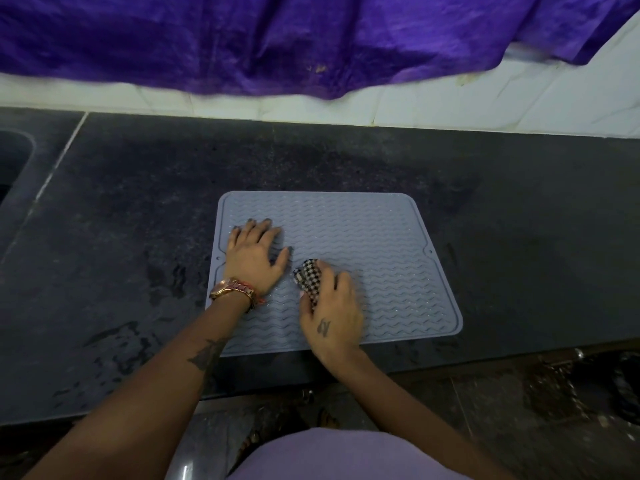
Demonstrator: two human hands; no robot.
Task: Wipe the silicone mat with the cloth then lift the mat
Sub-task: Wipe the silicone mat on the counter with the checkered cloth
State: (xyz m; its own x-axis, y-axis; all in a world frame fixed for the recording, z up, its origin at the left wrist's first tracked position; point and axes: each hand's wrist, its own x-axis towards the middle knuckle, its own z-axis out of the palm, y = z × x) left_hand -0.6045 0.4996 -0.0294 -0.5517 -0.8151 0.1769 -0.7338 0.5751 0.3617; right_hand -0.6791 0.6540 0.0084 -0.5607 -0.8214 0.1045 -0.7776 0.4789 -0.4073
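A grey-blue silicone mat (374, 244) with a wavy ribbed surface lies flat on the dark stone counter (138, 220). My left hand (254, 256) presses flat on the mat's left part, fingers spread, holding nothing. My right hand (332, 313) rests on the mat's lower middle, closed around a bunched black-and-white checked cloth (308, 277). The cloth sticks out past my fingers and touches the mat just right of my left thumb.
A sink basin (14, 161) sits at the counter's far left. A purple fabric (277, 39) hangs over the white tiled wall (450, 102) behind. The counter's front edge runs just below the mat, with floor tiles (502, 403) beyond it.
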